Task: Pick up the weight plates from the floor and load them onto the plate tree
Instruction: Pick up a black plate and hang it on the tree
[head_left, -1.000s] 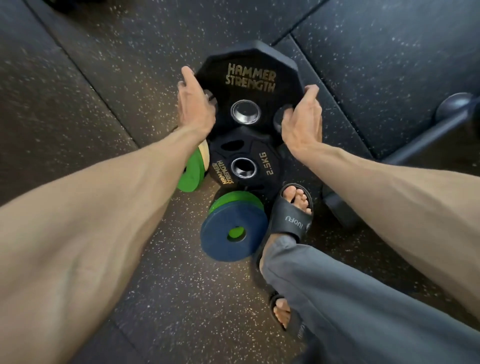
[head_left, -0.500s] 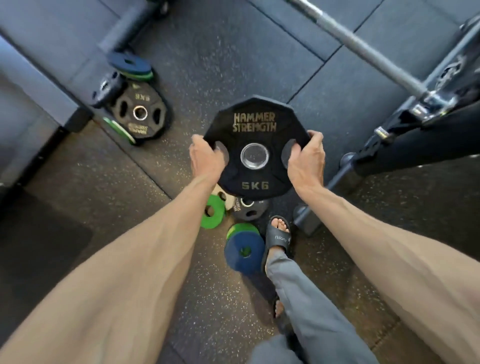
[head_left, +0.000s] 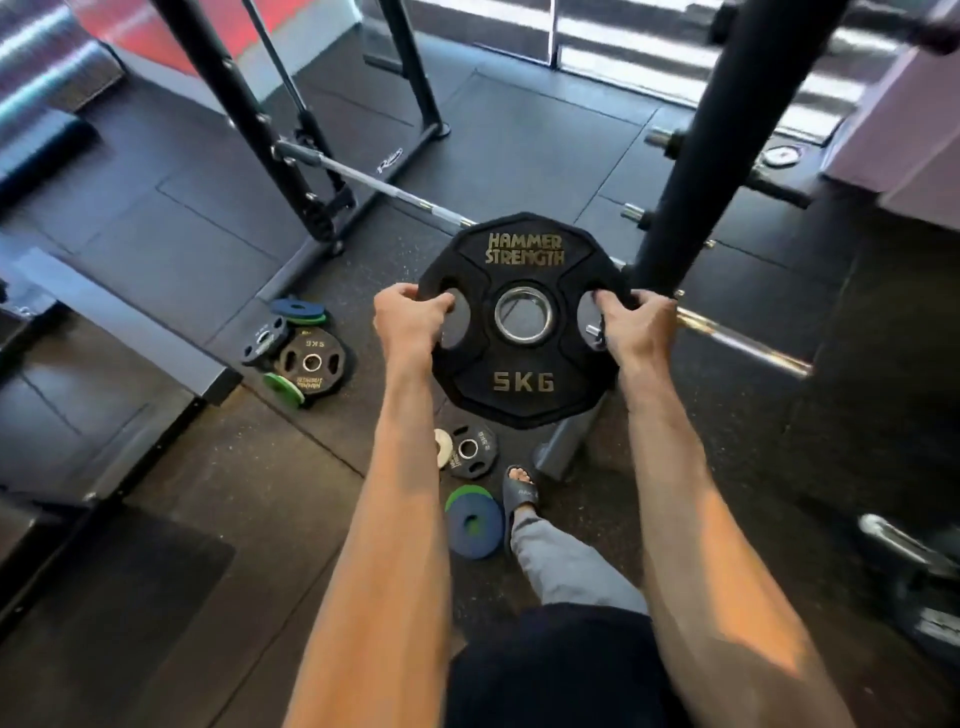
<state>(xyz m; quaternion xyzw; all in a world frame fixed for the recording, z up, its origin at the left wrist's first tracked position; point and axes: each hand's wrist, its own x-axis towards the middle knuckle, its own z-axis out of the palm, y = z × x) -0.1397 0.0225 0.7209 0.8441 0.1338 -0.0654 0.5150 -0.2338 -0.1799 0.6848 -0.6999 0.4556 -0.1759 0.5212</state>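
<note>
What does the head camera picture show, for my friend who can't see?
The left hand and right hand hold a black 5 kg weight plate by its grip holes, close to the black plate tree. Below, smaller plates lie on the gym floor.

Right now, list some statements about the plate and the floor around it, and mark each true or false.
1. Both the left hand and the right hand grip the black plate by its side holes. True.
2. The plate reads 10KG. False: it reads 5KG.
3. The plate sits on a peg. False: it is held in the air, its centre hole empty.
4. A blue disc lies on the floor beside the sandalled foot. True.
</note>
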